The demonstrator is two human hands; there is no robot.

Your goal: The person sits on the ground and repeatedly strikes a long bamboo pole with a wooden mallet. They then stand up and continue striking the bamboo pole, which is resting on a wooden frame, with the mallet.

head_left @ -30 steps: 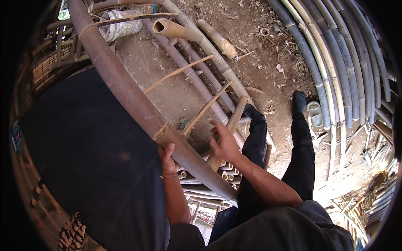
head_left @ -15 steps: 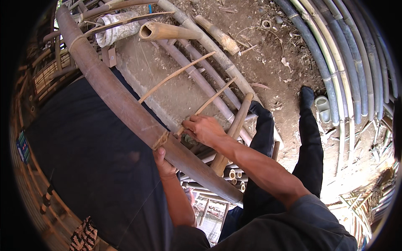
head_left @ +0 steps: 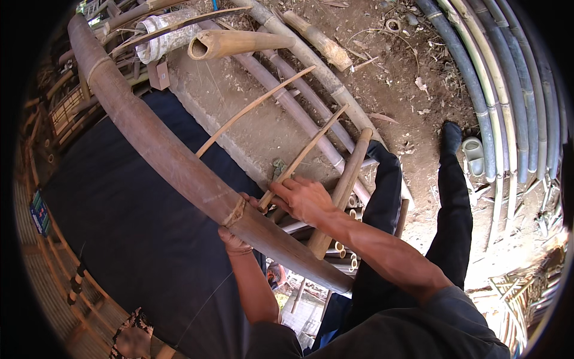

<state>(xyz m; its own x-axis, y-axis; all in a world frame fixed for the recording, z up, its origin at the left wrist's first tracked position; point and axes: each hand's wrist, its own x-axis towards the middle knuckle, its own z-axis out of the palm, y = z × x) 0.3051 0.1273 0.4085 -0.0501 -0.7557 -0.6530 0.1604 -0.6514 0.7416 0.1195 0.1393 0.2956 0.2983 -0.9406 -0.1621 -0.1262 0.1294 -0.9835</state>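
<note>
Tan bamboo strip (head_left: 309,148) has its near end at the right edge of the thick brown bamboo pole (head_left: 173,161), pinched by the right hand (head_left: 302,200), extending forward-right; the left hand (head_left: 235,241) clasps the pole.

Dirty white bucket (head_left: 167,48) at far left, small brown box (head_left: 158,76) just beside it. Pale sandal (head_left: 473,157) on the dirt (head_left: 403,105), next to a row of long bamboo poles (head_left: 473,90), mostly grey, couple yellowish. Dry leaves (head_left: 421,84) scattered. Heap of split strips (head_left: 508,296) off right.
</note>
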